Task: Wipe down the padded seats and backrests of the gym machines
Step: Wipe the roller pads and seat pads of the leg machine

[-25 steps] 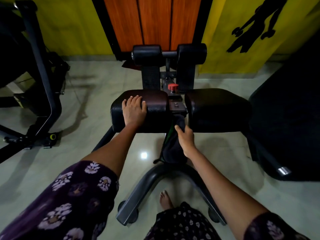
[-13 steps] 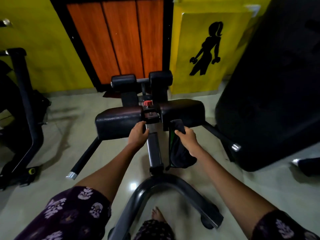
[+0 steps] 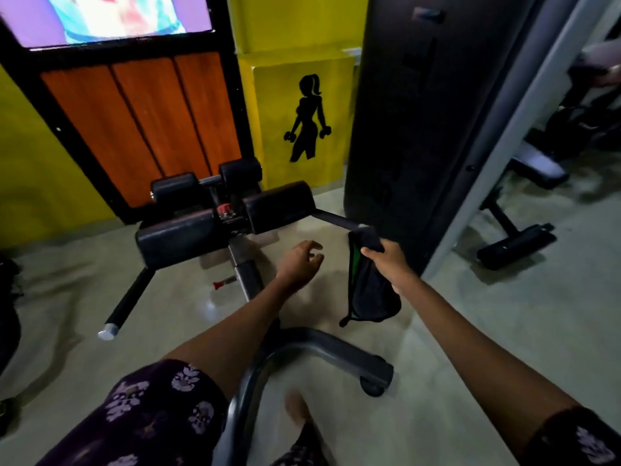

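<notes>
Black padded seats (image 3: 181,242), scuffed. Your right hand (image 3: 389,264) grips a dark, green-edged cloth (image 3: 371,297); your left hand (image 3: 299,264) hangs slack-fingered, holding nothing.

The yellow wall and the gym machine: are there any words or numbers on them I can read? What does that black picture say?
No words or numbers can be read anywhere.
Black silhouette sign on the yellow wall panel: a picture only, a figure holding dumbbells, no letters.
Screen at top left: a blurred colour image, no text to make out.
Gym machine pads: plain black, no label showing.
Dark cloth in the right hand: no print visible.
</notes>
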Motion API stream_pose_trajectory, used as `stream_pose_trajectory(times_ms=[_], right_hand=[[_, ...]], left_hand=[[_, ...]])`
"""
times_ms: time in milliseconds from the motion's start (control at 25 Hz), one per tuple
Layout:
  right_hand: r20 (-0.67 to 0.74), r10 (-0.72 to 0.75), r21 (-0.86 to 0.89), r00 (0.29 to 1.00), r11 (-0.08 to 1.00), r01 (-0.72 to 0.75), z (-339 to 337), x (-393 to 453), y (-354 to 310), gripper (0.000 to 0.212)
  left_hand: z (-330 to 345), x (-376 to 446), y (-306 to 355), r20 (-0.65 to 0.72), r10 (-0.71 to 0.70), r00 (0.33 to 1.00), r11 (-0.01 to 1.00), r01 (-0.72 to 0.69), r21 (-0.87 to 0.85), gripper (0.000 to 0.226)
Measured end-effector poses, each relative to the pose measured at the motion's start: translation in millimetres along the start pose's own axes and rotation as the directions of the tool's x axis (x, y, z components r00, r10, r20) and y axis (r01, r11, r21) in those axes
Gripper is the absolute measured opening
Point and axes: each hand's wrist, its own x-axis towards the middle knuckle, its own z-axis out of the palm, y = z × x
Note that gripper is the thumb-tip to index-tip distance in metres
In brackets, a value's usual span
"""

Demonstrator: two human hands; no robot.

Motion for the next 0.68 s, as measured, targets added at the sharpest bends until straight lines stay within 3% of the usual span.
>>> stream_pose_trajectory(times_ms=[240, 440, 680], right_hand=[[-0.247, 0.049, 0.033, 0.968, 0.999, -0.042, -110, -68, 30, 0.01], [-0.451, 0.114, 0.087, 0.886, 0.993, -0.083, -199, -110, 64, 0.014], [-0.58, 0.17, 0.098, 0.797, 0.985, -0.139, -314, -120, 95, 0.016]], left_hand=[[72, -21, 100, 0.155, 0.158, 0.975, 0.986, -0.165, 0.034, 0.032], [147, -30, 179, 0.344, 0.292, 0.892, 0.954, -0.296, -0.042, 0.029], [237, -9, 277, 0.449, 0.431, 0.783, 0.891, -0.446, -0.077, 0.034]])
